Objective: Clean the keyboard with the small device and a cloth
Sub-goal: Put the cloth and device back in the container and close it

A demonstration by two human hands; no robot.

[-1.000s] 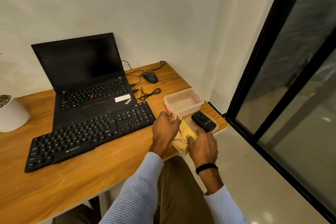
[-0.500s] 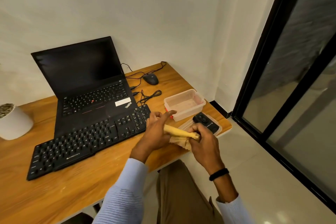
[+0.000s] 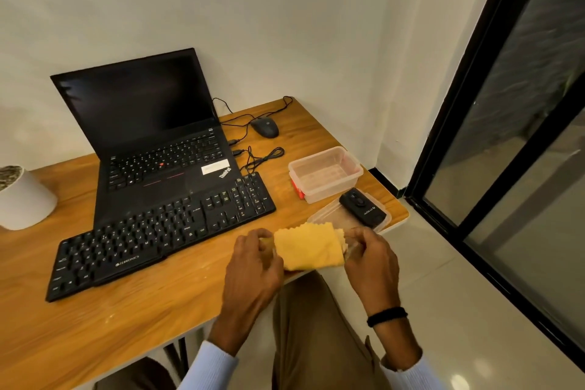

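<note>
The left hand & the right hand both grip the yellow cloth, one at each end, w/ fingers curled round its edges, so the cloth is spread btw. them as a flat band w/ a zigzag top edge. It is held in the air at the front edge of the desk, partly over the person's lap, and does not lie on the wood. The right wrist carries a black band. Just left of the left hand, near but apart, is the right part of the black keyboard, which lies slanted across the desk. Just behind the cloth, near the right hand, the small device, black w/ buttons on top, lies on a clear plastic lid at the desk's right corner. Behind that stands a clear plastic box, open, w/ a red piece at its left side. Directly behind the keyboard is an open black laptop, screen dark. A black mouse w/ cables lies near the wall, & a white pot stands at the far left.
</note>
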